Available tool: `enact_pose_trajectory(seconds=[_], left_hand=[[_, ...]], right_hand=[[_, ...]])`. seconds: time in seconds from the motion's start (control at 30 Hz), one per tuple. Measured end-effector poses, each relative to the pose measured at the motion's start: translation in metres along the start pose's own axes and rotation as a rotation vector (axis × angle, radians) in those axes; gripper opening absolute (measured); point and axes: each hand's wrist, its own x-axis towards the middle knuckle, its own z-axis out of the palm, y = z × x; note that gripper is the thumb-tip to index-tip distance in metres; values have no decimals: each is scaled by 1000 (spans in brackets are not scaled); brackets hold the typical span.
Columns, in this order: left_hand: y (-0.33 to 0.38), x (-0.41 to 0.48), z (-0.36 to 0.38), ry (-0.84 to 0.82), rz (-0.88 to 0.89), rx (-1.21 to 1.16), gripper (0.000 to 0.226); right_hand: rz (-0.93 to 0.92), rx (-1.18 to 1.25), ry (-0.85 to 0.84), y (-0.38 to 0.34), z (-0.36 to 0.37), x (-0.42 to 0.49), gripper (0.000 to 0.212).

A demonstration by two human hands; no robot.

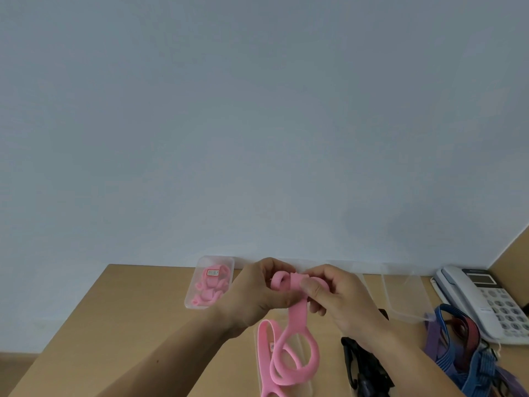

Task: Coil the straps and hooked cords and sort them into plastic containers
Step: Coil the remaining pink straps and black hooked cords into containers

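Note:
Both my hands hold a pink strap (pixel 296 319) above the wooden table (pixel 137 325). My left hand (pixel 257 293) grips the rolled end of it, a small coil at the fingertips. My right hand (pixel 335 296) pinches the strap just beside that coil, thumb on top. The loose length hangs down and loops over a clear lid or tray lying flat on the table (pixel 303 388). A clear plastic container (pixel 191 293) at the back left holds several coiled pink straps.
A clear empty container (pixel 400 293) sits at the back right. Black hooked cords (pixel 363 368) lie below my right wrist. A tangle of blue, purple and dark red cords (pixel 469 353) lies at right, beside a white desk phone (pixel 486 299). A wall stands behind the table.

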Motion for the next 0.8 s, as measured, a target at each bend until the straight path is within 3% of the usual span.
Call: enact_pose_trajectory(seconds=[0.1, 0.23, 0.5, 0.63, 0.8], left_hand=[[2, -1, -1, -77, -13, 64, 29], [5, -2, -5, -94, -42, 105, 31], [15, -4, -6, -127, -113, -127, 40], [17, -4, -3, -74, -121, -187, 34], [11, -4, -2, -56, -128, -219, 38]], right_hand=[[-43, 19, -5, -1, -2, 1, 8], [-84, -6, -37, 0, -1, 1, 9], [-182, -96, 1, -5, 1, -2, 25], [-206, -112, 9, -4, 4, -6, 36], [-151, -104, -47, -3, 3, -9, 33]])
